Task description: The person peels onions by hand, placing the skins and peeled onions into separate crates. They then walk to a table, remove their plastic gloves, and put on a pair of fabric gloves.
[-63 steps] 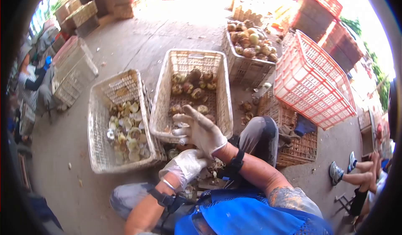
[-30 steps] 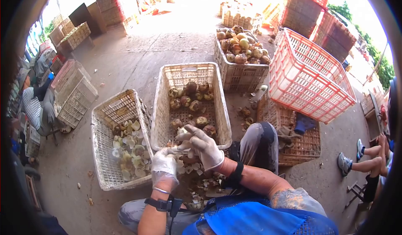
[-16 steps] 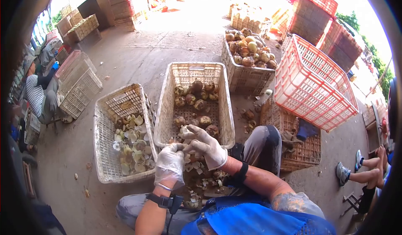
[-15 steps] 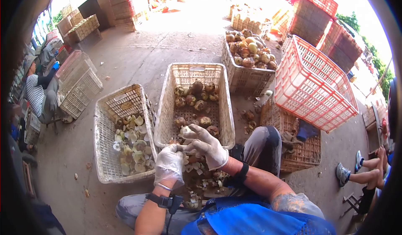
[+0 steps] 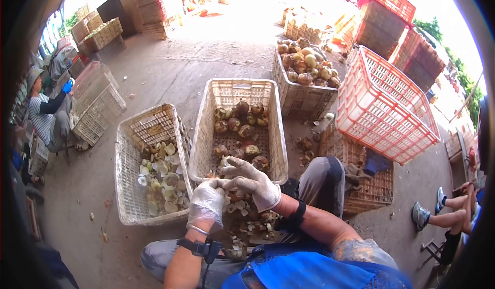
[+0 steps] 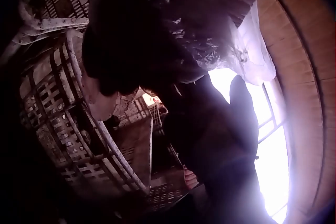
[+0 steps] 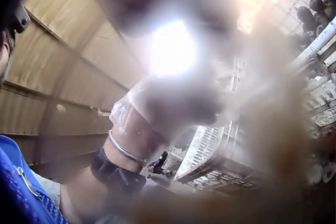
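My gloved left hand [image 5: 207,201] is at the near rim of the middle crate [image 5: 282,150], its fingers bent toward my right hand. Above the same rim, my gloved right hand [image 5: 256,185] has its upper fingers extended and spread, while its lower fingers meet the left fingertips. Whatever may lie between the hands is hidden. Brown-skinned onions [image 5: 246,131] lie in that crate. Peeled pale layers [image 5: 167,178] fill part of the left crate [image 5: 119,186]. The left wrist view shows the left hand [image 6: 157,35] dark; the right wrist view is blurred.
A full onion crate [image 5: 309,101] stands beyond at the right, near a tilted red-and-white crate [image 5: 386,101] on a brown crate [image 5: 371,188]. Scraps [image 5: 250,224] litter the floor between my knees. Other people sit at far left [image 5: 44,111] and right [image 5: 451,217].
Compared with the earliest frame, my hands have come closer together at the near rim, the left one farther forward. Over the last half second they have hardly moved; the person at far left has shifted slightly.
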`<state>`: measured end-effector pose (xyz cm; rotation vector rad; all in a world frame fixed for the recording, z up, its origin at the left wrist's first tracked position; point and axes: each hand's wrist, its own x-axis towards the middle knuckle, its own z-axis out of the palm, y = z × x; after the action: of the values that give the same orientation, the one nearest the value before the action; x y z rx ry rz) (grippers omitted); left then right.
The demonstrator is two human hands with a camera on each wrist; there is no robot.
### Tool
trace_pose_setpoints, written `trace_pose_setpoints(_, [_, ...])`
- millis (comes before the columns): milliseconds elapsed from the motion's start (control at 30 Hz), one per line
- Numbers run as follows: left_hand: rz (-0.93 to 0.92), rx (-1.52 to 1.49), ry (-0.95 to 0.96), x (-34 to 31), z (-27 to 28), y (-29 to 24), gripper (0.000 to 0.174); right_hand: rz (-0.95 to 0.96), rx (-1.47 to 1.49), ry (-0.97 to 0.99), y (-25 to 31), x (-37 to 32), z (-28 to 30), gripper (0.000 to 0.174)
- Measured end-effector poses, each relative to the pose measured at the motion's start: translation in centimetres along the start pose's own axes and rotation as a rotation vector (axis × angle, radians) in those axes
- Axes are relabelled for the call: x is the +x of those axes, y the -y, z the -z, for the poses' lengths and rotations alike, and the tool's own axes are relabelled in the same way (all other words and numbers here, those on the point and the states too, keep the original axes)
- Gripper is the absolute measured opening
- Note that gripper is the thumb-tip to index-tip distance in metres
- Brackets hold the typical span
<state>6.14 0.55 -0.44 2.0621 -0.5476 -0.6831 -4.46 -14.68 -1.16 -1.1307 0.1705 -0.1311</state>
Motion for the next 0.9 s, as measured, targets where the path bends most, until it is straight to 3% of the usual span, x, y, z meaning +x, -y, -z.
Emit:
trace_pose_setpoints(100, [0.093,-0.151,-0.053,0.7,-0.4,0.9,0.022,0.001,0.039,-0.008,0.0,0.1,0.1,0.071])
trace_pose_setpoints(200, [0.133,-0.104,0.012,2.0,-0.1,3.9,0.020,0.164,0.121,-0.093,0.3,0.5,0.8,0.068])
trace_pose_setpoints(233, [0.215,-0.430,0.126,1.5,-0.5,3.3,0.017,0.212,0.262,-0.064,0.1,1.1,1.1,0.065])
trace_pose_setpoints(267, [0.215,-0.420,0.134,0.8,-1.0,2.5,0.017,0.269,0.409,-0.043,-0.4,1.8,1.4,0.063])
trace_pose_setpoints(333, [0.229,-0.835,0.427,-0.6,-2.0,0.2,0.019,0.243,0.529,0.001,-0.8,2.5,1.7,0.060])
trace_pose_setpoints(367, [0.231,-0.837,0.432,-0.7,-2.6,0.1,0.019,0.205,0.639,0.079,-0.8,2.6,1.4,0.060])
trace_pose_setpoints(433, [0.290,-0.966,0.671,-0.9,-3.7,0.5,0.022,0.121,0.771,0.188,-1.2,2.9,0.7,0.064])
trace_pose_setpoints(533, [0.224,-0.769,0.578,-0.2,-3.9,2.1,0.028,0.092,0.876,0.219,-0.6,2.8,0.3,0.063])
trace_pose_setpoints(667, [0.134,-0.738,0.577,-0.1,-4.0,2.1,0.026,0.086,0.958,0.257,-0.7,3.0,0.9,0.062])
trace_pose_setpoints(733, [0.190,-0.551,0.591,-1.1,-2.9,0.3,0.021,0.102,0.945,0.204,-1.1,3.2,1.2,0.060])
trace_pose_setpoints(800, [0.256,-0.593,0.644,-2.7,-2.7,-1.5,0.018,0.113,0.937,0.146,-1.8,3.2,1.3,0.060])
trace_pose_setpoints(867, [0.144,-0.457,0.644,-3.2,-2.8,-1.6,0.020,0.098,0.731,0.119,-2.3,3.3,1.3,0.060])
trace_pose_setpoints(900, [0.151,-0.412,0.646,-3.1,-2.9,-1.4,0.019,0.116,0.766,0.112,-2.5,3.4,1.0,0.060])
